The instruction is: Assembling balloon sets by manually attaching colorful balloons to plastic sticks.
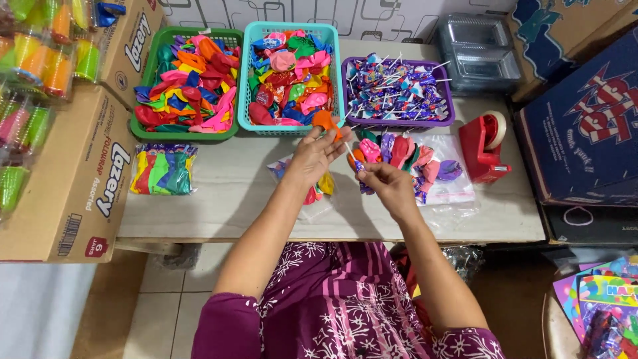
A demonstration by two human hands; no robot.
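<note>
Purple patterned cloth on our lap (345,306) fills the bottom of the view, and from it our 2 forearms rise to the pale table (219,193). Our left hand (312,156) is raised with its fingers pinched closed around an orange balloon (323,121), holding it by the neck just in front of the teal basket (290,76), likely so the opening faces the other hand. Our right hand (385,183) is closed too, thumb and fingertips gripping a lollipop (354,159) low on its wrapped end, the thin white stick angled up toward the balloon; the 2 things are near but we cannot tell if they touch.

The balloon looks limp, uninflated and bright orange, with a rounded body. The lollipop's wrapper looks blue and purple.

Supplies sit within easy reach: a green basket (186,83) of loose balloons, a purple basket (397,90) of lollipops, and a row of finished-looking bundles (405,156) lying on a clear bag. A red tape dispenser (484,146) stands at the right.
</note>
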